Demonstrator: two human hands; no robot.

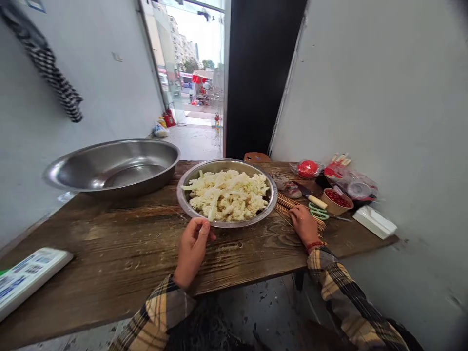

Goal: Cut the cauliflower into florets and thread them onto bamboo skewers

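A steel bowl (pixel 181 195) heaped with cauliflower florets (pixel 230 192) sits on the wooden table in front of me. My left hand (pixel 192 248) is at the bowl's near rim, thumb and fingers pinched together beside a cauliflower stem. What the pinch holds, if anything, is hidden. To the right of the bowl, my right hand (pixel 304 225) rests over a bundle of thin bamboo skewers (pixel 285 204), its fingers curled down onto them. Just past that hand lie green-handled scissors (pixel 318 212) and a knife with a pale handle (pixel 317 202).
A large empty steel basin (pixel 120 168) stands at the left. On the right are a paper bowl of red pieces (pixel 337 199), a white box (pixel 375 222), and a red bundle in plastic (pixel 307 168). A white power strip-like object (pixel 32 273) lies near left on the wooden table (pixel 109 253).
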